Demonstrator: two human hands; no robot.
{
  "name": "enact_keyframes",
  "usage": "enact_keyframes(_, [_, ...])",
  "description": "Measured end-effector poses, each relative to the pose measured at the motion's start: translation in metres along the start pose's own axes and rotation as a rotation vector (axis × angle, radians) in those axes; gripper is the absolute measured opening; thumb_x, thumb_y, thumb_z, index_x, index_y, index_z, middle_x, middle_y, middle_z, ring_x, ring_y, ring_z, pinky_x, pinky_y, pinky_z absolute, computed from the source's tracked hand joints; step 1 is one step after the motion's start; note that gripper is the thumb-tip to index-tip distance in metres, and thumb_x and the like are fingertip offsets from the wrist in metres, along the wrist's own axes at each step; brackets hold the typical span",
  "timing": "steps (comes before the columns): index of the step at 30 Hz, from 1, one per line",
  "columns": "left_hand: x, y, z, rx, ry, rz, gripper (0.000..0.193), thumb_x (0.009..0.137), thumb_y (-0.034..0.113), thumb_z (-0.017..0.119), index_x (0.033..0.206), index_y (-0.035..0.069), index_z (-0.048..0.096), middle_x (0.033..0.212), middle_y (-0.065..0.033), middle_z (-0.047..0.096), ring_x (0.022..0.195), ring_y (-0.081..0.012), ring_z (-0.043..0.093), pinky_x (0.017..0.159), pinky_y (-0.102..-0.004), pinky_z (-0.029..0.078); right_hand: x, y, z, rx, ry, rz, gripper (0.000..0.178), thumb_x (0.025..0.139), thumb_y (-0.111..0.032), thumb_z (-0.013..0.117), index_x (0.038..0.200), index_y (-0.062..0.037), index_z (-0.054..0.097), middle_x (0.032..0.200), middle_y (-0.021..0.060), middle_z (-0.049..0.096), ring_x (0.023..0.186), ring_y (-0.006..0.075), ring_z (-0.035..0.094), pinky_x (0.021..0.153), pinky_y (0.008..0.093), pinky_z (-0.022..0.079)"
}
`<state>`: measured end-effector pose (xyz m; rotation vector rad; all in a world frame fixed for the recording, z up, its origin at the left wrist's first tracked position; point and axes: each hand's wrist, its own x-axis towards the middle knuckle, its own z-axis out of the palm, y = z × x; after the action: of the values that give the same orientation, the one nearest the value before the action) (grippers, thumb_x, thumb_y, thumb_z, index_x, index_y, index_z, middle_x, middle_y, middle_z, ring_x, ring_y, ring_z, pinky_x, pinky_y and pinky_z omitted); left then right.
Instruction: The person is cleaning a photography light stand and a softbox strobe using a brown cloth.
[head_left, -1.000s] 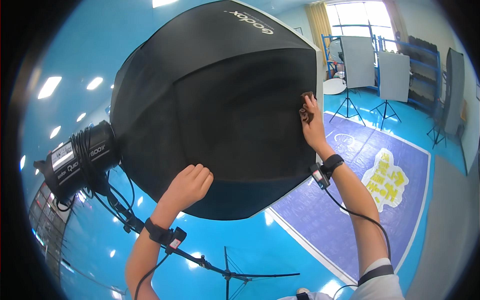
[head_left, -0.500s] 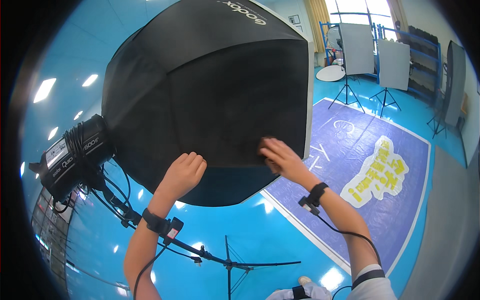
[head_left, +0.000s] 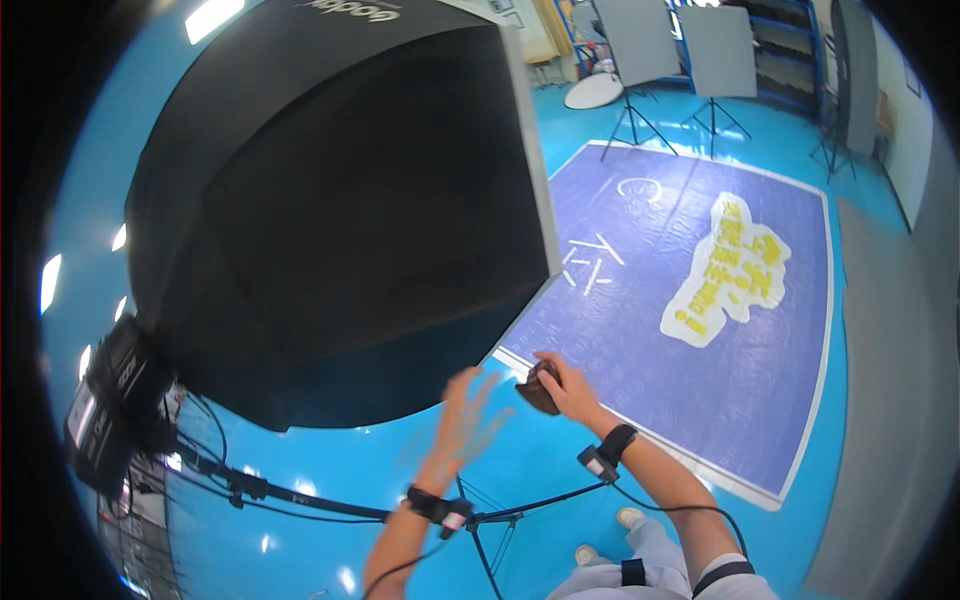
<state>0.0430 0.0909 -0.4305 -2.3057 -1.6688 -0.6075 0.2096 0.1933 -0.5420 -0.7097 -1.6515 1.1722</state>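
My right hand [head_left: 570,390] grips a folded dark brown cloth [head_left: 539,388], held off the lower right corner of a big black softbox [head_left: 380,200]. Left of it is my left hand [head_left: 462,425], smeared by motion but with fingers spread and nothing seen in them; it is just below the softbox's lower edge. The softbox has a pale rim along its right side and fills the upper left of the view. At its narrow back end sits a black studio light [head_left: 115,400] with a coiled cable.
A black boom arm [head_left: 290,494] runs from the light to a stand in front of me. Bright blue floor lies below. A purple printed floor sheet [head_left: 620,340] covers the right side. Farther back are grey panels [head_left: 715,55] on tripods and a white round disc [head_left: 594,91].
Both hands have come away from the softbox's side and are lower and closer together. The cloth has left the fabric with my right hand. My view has turned rightward and down.
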Motion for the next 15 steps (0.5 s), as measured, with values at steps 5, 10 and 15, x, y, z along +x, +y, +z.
enact_keyframes(5, [-0.030, 0.042, 0.158, -0.840, -0.118, -0.397, 0.046, 0.083, 0.022, 0.065, 0.121, 0.004, 0.046, 0.113, -0.0155, 0.054, 0.106, -0.0287, 0.053, 0.089, -0.0387, 0.044, -0.050, 0.044, 0.001, 0.034, 0.202, 0.275, 0.043, 0.095, -0.038, 0.038, 0.120, -0.0051, 0.047, 0.114, 0.0173, 0.056, 0.086, 0.0329, 0.060, 0.075, 0.0383, 0.046])
enact_keyframes(10, [-0.011, 0.101, 0.220, -0.814, -0.175, -0.428, 0.026, 0.084, 0.015, 0.064, 0.106, 0.003, 0.055, 0.092, -0.0117, 0.061, 0.087, -0.0170, 0.059, 0.073, -0.0296, 0.048, -0.086, 0.150, -0.077, 0.485, 0.856, 0.759, 0.059, 0.095, -0.053, 0.026, 0.118, -0.0043, 0.049, 0.108, 0.0127, 0.053, 0.078, 0.0231, 0.055, 0.070, 0.0338, 0.045])
enact_keyframes(15, [0.025, 0.108, 0.210, -0.868, -0.126, -0.326, 0.023, 0.082, 0.006, 0.063, 0.103, 0.002, 0.055, 0.089, -0.0088, 0.061, 0.081, -0.0147, 0.059, 0.070, -0.0274, 0.047, -0.065, 0.151, -0.126, 0.744, 0.822, 0.695, 0.070, 0.093, -0.060, 0.021, 0.121, -0.0020, 0.048, 0.106, 0.0144, 0.055, 0.080, 0.0224, 0.056, 0.070, 0.0336, 0.046])
